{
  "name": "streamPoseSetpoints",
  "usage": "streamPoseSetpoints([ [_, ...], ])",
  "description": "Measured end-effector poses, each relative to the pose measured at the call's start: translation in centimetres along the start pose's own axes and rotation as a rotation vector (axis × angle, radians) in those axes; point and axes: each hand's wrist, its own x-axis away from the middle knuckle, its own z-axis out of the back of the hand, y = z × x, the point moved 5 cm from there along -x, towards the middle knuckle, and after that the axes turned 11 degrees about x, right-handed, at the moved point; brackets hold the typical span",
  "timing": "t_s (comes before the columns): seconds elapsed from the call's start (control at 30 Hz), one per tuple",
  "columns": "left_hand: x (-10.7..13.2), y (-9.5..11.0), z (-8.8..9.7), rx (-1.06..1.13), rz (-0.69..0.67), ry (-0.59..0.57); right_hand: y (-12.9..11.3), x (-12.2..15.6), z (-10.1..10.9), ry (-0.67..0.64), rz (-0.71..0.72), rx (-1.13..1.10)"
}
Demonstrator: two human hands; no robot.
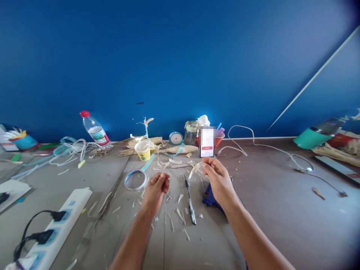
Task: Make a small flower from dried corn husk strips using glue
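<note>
My left hand (156,189) hovers over the grey table with its fingers curled in; what it pinches, if anything, is too small to make out. My right hand (218,177) is raised a little to the right, its fingertips pinched on a pale strip of dried husk (196,168). Between the hands a black pen (190,200) lies on the table among scattered husk scraps (180,213). A dark blue object (209,198) sits under my right wrist, partly hidden. A clear tape ring (136,179) with a light blue ribbon lies left of my left hand.
A phone (207,141) stands upright near the blue wall, beside a glass jar (191,132), a tape roll (176,138) and a yellow cup (143,150). A water bottle (95,129) and tangled cables lie back left. A white power strip (56,228) occupies the front left; a teal container (315,135) sits right.
</note>
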Motion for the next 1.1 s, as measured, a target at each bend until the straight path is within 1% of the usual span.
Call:
streamPoseSetpoints([
  [0.07,0.0,0.2,0.0,-0.001,-0.010,0.014,-0.9,0.0,0.1,-0.070,0.071,0.116],
  [0.1,0.0,0.2,0.0,-0.001,-0.015,0.018,-1.3,0.1,-0.1,-0.129,0.121,0.192],
  [0.2,0.0,0.4,0.1,-0.047,-0.048,0.027,-1.4,0.9,-1.7,-0.342,0.297,0.419],
  [0.23,0.0,0.4,0.1,-0.073,-0.062,0.030,-1.2,1.3,-2.4,-0.395,0.353,0.476],
  [0.3,-0.1,0.4,0.4,-0.116,-0.087,0.043,-0.5,1.9,-3.5,-0.454,0.445,0.569],
  [0.4,-0.3,0.3,0.8,-0.123,-0.110,0.063,0.6,2.0,-4.8,-0.461,0.532,0.718],
  [0.53,-0.5,0.2,0.9,-0.087,-0.090,0.064,1.9,0.4,-6.2,-0.448,0.542,0.900],
  [0.7,-0.8,0.3,1.4,-0.146,-0.104,0.068,2.8,-2.7,-8.1,-0.427,0.505,0.948],
  [0.77,-1.0,0.2,1.8,-0.197,-0.119,0.079,2.6,-3.1,-8.7,-0.446,0.502,0.942],
  [0.83,-1.1,0.2,2.1,-0.241,-0.126,0.093,2.1,-2.5,-9.1,-0.501,0.519,0.914],
  [0.9,-1.1,0.1,2.1,-0.256,-0.121,0.089,1.5,-0.9,-9.2,-0.630,0.572,0.858],
  [0.93,-1.0,0.0,2.0,-0.257,-0.114,0.077,1.2,0.2,-9.2,-0.729,0.612,0.821],
  [0.97,-0.9,0.0,1.9,-0.255,-0.106,0.060,0.9,1.5,-9.2,-0.872,0.681,0.766],
  [1.0,-0.8,0.0,1.7,-0.254,-0.099,0.045,0.7,2.7,-9.0,-0.965,0.734,0.746],
  [1.03,-0.7,0.0,1.5,-0.251,-0.095,0.035,0.6,3.6,-8.6,-1.031,0.772,0.756],
  [1.1,-0.6,0.1,1.3,-0.243,-0.092,0.027,0.6,4.9,-8.0,-1.094,0.823,0.823],
])
